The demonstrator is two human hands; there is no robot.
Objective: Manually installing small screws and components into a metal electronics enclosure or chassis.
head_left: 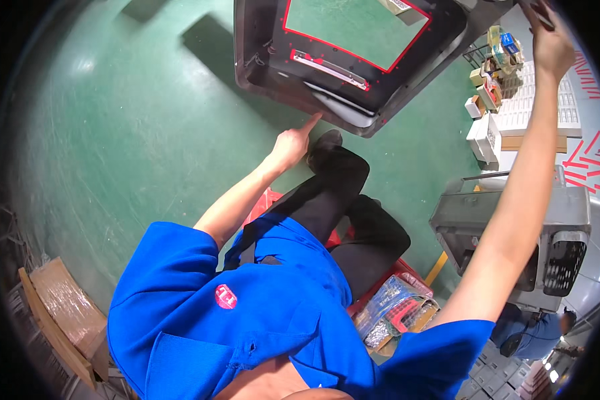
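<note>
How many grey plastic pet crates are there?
1 grey plastic pet crate, standing on the floor at the right, under the raised right arm. Others may be hidden beyond the picture's edge.

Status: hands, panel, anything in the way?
Left hand forefinger out, touching the dark red-outlined plastic panel. Right hand raised, gripping a dark object, unclear. Nothing between.

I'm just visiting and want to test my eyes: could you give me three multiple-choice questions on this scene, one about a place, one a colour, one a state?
1. Where does the left hand point?
A. at the dark panel's lower edge
B. at a crate
C. at the ceiling

2. What colour is the line around the panel opening?
A. yellow
B. red
C. white

3. How is the right hand?
A. resting on a knee
B. flat on the floor
C. raised, gripping something dark

Answers: 1 A, forefinger reaches that edge; 2 B, red outline; 3 C, arm stretched upward.
</note>
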